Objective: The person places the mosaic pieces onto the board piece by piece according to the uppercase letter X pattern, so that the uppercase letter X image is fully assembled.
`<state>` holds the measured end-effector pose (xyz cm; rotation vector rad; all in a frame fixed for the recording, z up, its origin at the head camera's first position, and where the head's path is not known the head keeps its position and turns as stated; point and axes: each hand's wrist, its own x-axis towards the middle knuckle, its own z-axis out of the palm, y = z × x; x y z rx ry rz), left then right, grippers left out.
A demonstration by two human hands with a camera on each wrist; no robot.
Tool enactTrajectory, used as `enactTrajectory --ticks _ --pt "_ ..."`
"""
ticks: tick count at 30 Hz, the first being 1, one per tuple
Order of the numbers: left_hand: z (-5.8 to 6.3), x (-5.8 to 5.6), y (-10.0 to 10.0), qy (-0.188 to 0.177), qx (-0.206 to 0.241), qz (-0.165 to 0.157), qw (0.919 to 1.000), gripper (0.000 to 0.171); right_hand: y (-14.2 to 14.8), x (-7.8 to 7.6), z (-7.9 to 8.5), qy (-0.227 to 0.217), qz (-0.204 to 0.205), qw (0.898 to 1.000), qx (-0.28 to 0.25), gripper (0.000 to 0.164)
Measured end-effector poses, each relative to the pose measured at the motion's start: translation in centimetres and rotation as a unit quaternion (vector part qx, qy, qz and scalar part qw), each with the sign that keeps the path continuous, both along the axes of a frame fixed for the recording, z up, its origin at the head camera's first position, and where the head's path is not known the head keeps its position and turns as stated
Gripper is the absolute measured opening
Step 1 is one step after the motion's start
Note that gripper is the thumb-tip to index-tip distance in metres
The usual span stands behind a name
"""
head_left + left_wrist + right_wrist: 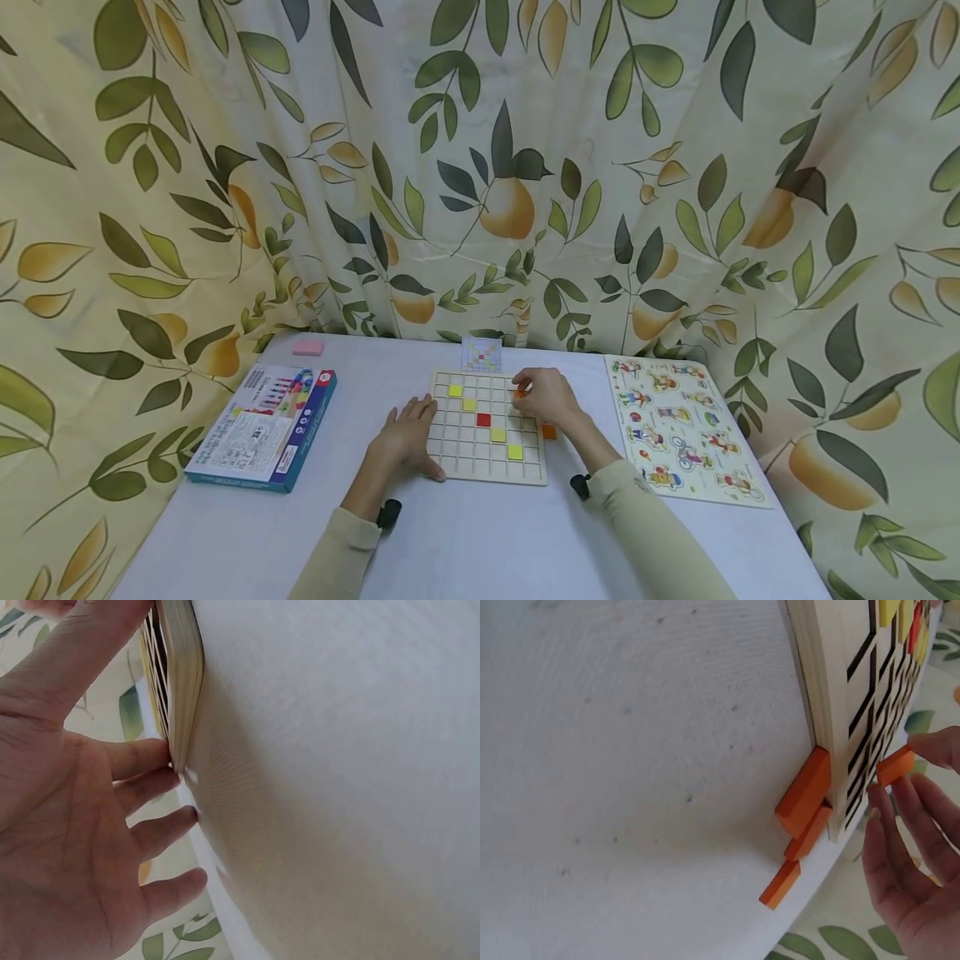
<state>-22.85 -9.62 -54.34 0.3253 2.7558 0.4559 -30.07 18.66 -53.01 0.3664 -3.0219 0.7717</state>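
Observation:
A wooden grid board point(459, 446) lies on the table, with yellow tiles point(498, 435) and one red tile point(483, 420) set in a diagonal line. My left hand point(405, 435) rests at the board's left edge, fingers spread and fairly straight. In the left wrist view its fingertips point(154, 756) touch the board's side. Thumb and fingers of my right hand point(551, 395) pinch an orange tile point(896, 766) over the board's upper right squares. Several loose orange tiles point(808, 796) lie against the board's right edge.
A small pattern card point(481, 355) sits behind the board. To the left are a blue-edged box point(262, 425) and a pink block point(308, 347). A picture board of cartoon figures point(678, 429) lies at the right. Leaf-patterned curtains point(480, 275) surround the white table.

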Motion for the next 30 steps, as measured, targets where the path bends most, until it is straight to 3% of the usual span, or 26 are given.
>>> enactTrajectory --ticks 7,13,24,30 --pt "0.6 0.3 0.2 -0.001 -0.007 -0.002 1.0000 0.135 -0.5 -0.6 -0.8 0.005 0.003 1.000 0.022 0.027" --pt "0.4 0.3 0.3 -0.001 -0.007 -0.005 1.0000 0.137 -0.6 -1.1 -1.2 0.010 0.003 1.000 0.018 0.023" --pt "0.3 -0.1 0.2 -0.011 -0.012 -0.007 0.9998 0.136 -0.1 -1.7 -1.3 0.011 0.050 0.998 -0.031 0.028" --pt "0.6 -0.1 -0.1 -0.018 -0.013 -0.016 0.9996 0.135 0.3 -1.6 -1.1 -0.010 0.053 0.997 -0.050 0.033"
